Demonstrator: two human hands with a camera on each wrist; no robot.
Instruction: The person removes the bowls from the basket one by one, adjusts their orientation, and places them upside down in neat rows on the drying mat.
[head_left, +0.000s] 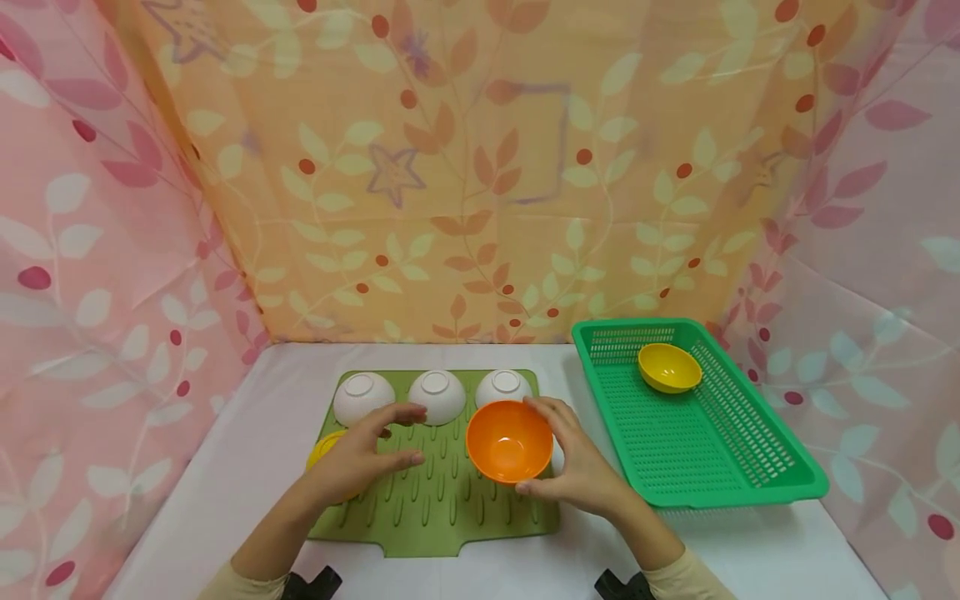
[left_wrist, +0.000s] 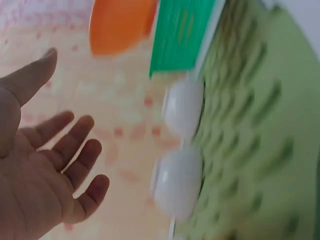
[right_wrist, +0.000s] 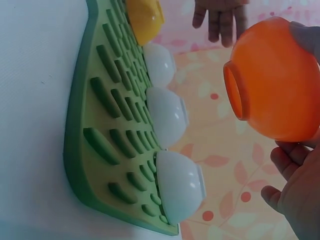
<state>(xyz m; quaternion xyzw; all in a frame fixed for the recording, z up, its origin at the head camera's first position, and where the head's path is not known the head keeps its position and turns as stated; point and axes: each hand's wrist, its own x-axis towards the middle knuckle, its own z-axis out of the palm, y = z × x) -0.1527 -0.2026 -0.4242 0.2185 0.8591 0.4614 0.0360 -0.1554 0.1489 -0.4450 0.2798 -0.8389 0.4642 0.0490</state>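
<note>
Right hand gripped the orange bowl, lifted off the green drying mat and tilted up. Left hand hovered spread open, holding nothing, near the white bowls. Looked like mid-transfer; probably needed a carry rightward into the green basket beside the yellow bowl.

soft even light (wrist views blurred)
</note>
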